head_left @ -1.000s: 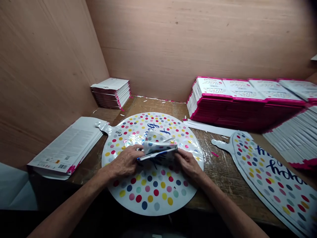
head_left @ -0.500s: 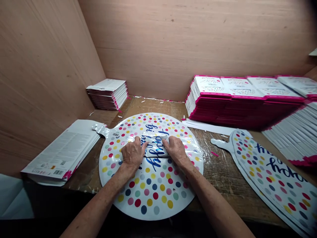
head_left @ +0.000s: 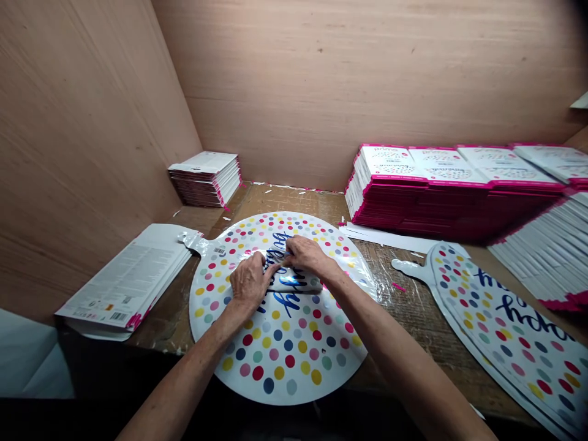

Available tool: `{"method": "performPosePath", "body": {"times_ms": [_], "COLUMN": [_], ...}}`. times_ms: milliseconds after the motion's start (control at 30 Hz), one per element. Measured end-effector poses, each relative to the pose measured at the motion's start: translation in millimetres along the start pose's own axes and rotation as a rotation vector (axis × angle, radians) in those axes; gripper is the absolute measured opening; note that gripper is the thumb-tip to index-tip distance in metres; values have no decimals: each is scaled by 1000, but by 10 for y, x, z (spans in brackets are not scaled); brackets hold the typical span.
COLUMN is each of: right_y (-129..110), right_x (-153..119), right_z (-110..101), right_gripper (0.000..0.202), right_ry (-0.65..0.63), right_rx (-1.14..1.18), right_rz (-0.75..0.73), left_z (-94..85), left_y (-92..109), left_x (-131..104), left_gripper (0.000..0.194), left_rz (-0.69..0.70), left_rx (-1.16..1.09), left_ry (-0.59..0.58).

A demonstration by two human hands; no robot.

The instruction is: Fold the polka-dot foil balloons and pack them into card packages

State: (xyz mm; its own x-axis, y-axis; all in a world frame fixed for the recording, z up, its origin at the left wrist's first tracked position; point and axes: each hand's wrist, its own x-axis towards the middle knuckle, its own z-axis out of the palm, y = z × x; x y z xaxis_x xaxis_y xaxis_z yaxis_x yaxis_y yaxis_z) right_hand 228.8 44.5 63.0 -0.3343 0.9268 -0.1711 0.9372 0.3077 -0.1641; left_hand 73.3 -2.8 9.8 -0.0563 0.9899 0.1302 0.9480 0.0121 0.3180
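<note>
A round flat foil balloon (head_left: 285, 361) with coloured dots and blue lettering lies on the table in front of me, its tail pointing to the upper left. On its middle rests a folded foil balloon (head_left: 301, 285), a small shiny packet with the same blue lettering. My left hand (head_left: 248, 282) is closed at the packet's left side, thumb and fingers on the foil. Reaching across its far part, my right hand (head_left: 309, 254) pinches the foil close to the left thumb. The fingertips partly hide the packet.
Flat dotted balloons (head_left: 509, 331) lie at the right. A row of pink-edged printed card packs (head_left: 441, 165) stands along the back wall, with more card sleeves (head_left: 546, 245) at the right. On the left are a small card stack (head_left: 206, 177) and printed sleeves (head_left: 128, 275).
My right hand has moved left and away from me, from the packet's right side to beside my left thumb. The left hand stays at the left side. The view has shifted slightly.
</note>
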Motion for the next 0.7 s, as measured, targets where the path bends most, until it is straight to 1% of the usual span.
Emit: {"method": "performPosePath", "body": {"times_ms": [67, 100, 167, 200, 233, 267, 333, 400, 433, 500, 533, 567, 600, 633, 700], "right_y": [30, 30, -15, -61, -117, -177, -274, -291, -262, -143, -67, 8, 77, 134, 206], "right_x": [-110, -178, -308, -365, -415, -461, -549, -641, -688, -778, -819, -856, -890, -919, -963], "right_z": [32, 62, 140, 182, 225, 267, 348, 429, 471, 556, 597, 636, 670, 699, 738], "right_gripper": [21, 21, 31, 35, 35, 31, 24, 30, 32, 35, 37, 38, 40, 41, 43], "right_ry": [5, 18, 45, 47, 39, 28, 12, 25, 33, 41, 46, 48, 48, 48, 47], "right_rx": [52, 85, 170, 214, 257, 301, 392, 466, 496, 548, 582, 618, 654, 688, 742], "right_rz": [-76, -118, -188, -199, -200, -199, -217, -266, -283, -267, -245, -218, -193, -175, -165], "left_z": [-61, -86, -125, -140, -155, -174, -236, -350, -426, -595, -675, -742, -792, -824, -841], "left_y": [-35, -43, -39, -34, -35, -50, -151, -375, -528, -874, -1045, -1200, -1330, -1431, -1550], "left_x": [-78, -128, -237, -292, -342, -384, -430, -415, -387, -308, -265, -223, -185, -152, -100], "left_gripper": [45, 47, 47, 47, 45, 44, 43, 41, 39, 36, 37, 40, 42, 44, 45], "left_rz": [-18, -32, -62, -66, -66, -70, -92, -119, -131, -156, -177, -205, -227, -240, -230], "left_rx": [-197, -321, -595, -723, -825, -889, -904, -782, -653, -270, -39, 171, 335, 444, 528], "left_ry": [65, 66, 1, -34, -49, -45, -16, 47, 113, 281, 326, 304, 237, 152, 1]}}
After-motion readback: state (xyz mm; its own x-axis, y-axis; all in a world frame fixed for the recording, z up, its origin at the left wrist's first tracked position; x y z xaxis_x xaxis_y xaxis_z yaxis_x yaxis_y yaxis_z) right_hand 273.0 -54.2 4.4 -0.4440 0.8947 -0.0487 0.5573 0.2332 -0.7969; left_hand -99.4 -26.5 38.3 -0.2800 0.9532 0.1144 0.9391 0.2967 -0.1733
